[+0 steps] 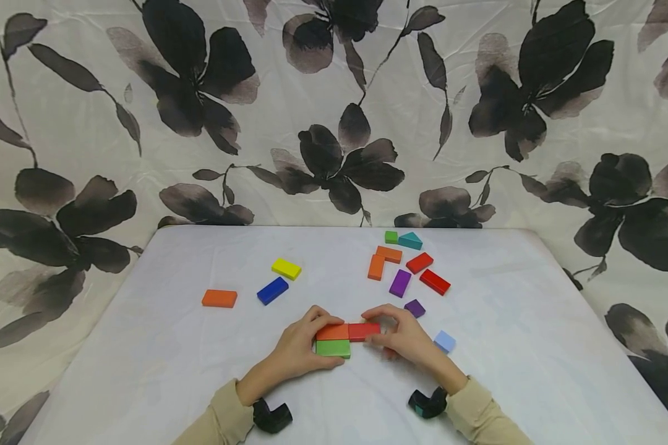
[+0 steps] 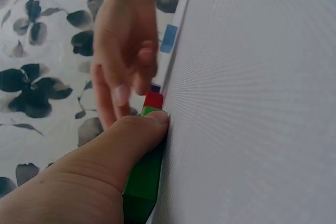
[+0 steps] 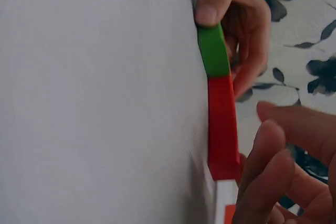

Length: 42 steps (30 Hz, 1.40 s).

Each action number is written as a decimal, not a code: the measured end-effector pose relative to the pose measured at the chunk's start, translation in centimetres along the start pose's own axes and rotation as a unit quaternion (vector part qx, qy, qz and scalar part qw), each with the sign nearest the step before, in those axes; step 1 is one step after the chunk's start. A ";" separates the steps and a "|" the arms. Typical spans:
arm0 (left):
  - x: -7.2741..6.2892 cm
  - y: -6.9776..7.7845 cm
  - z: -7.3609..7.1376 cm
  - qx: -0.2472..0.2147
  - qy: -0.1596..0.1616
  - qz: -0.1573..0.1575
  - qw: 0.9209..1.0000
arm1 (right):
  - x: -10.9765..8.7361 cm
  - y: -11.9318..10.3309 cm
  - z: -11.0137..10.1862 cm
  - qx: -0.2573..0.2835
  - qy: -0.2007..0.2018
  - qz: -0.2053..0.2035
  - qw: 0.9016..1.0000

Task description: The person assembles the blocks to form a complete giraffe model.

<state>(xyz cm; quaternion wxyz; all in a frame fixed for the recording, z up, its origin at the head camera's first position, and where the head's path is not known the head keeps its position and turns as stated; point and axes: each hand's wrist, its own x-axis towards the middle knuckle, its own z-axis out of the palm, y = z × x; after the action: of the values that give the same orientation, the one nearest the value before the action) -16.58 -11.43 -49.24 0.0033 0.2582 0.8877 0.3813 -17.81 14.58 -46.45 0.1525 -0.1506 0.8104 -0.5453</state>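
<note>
My left hand (image 1: pixel 306 343) grips a green block (image 1: pixel 333 348) and an orange block (image 1: pixel 332 332) that lie side by side on the white table. Its thumb presses the green block's near side, as the left wrist view shows, and the fingers reach over the orange block's far edge. A red block (image 1: pixel 363 332) continues the orange block's row to the right. Around the red block's right end hovers my right hand (image 1: pixel 403 334), fingers loosely bent. In the right wrist view those fingers (image 3: pixel 270 169) hang beside the red block (image 3: pixel 222 129) with nothing between them.
Farther left lie an orange block (image 1: pixel 219 298), a blue block (image 1: pixel 273 290) and a yellow block (image 1: pixel 286 269). Several red, purple, orange, green and teal blocks are scattered at the back right. A light blue block (image 1: pixel 444 342) sits beside the right forearm.
</note>
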 end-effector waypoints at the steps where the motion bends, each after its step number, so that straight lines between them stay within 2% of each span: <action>1: 0.0 0.0 0.0 -0.001 0.000 -0.002 1.000 | 0.1 -0.5 -0.4 -0.007 0.003 0.002 1.000; 6: 0.0 -0.1 -0.1 0.003 0.001 -0.007 1.000 | 1.6 -2.6 -3.4 -0.033 0.048 0.005 0.998; 10: -0.1 -0.1 -0.2 -0.001 -0.001 -0.006 1.000 | 3.1 -3.7 -5.8 -0.126 0.075 -0.039 0.988; 12: -0.1 0.0 -0.2 -0.004 -0.003 -0.006 1.000 | 3.8 -4.1 -6.6 -0.187 0.074 -0.066 0.977; 14: -0.1 -0.1 -0.2 -0.006 -0.004 -0.007 1.000 | 4.3 -4.3 -7.3 -0.252 0.062 -0.083 0.962; 18: -0.1 -0.1 -0.2 -0.007 -0.005 -0.008 1.000 | 5.5 -4.2 -8.0 -0.364 0.019 -0.081 0.928; 22: -0.1 0.0 -0.2 -0.009 -0.007 -0.010 1.000 | 6.5 -3.4 -8.3 -0.434 -0.028 -0.065 0.898; 26: -0.1 0.0 -0.2 -0.006 -0.008 -0.011 1.000 | 7.0 -2.7 -8.5 -0.463 -0.039 -0.078 0.882; 33: -0.1 0.1 -0.1 -0.007 -0.009 -0.008 1.000 | 7.1 -2.2 -8.5 -0.465 -0.048 -0.073 0.881; 42: -0.2 -0.2 -0.1 -0.006 -0.007 -0.009 1.000 | 7.1 -2.1 -8.2 -0.477 -0.039 -0.062 0.876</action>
<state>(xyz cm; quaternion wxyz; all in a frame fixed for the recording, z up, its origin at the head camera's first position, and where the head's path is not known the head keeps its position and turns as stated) -16.51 -11.66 -49.32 0.0146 0.2527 0.8876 0.3849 -27.46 17.80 -42.09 0.0596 -0.2766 0.9544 -0.0948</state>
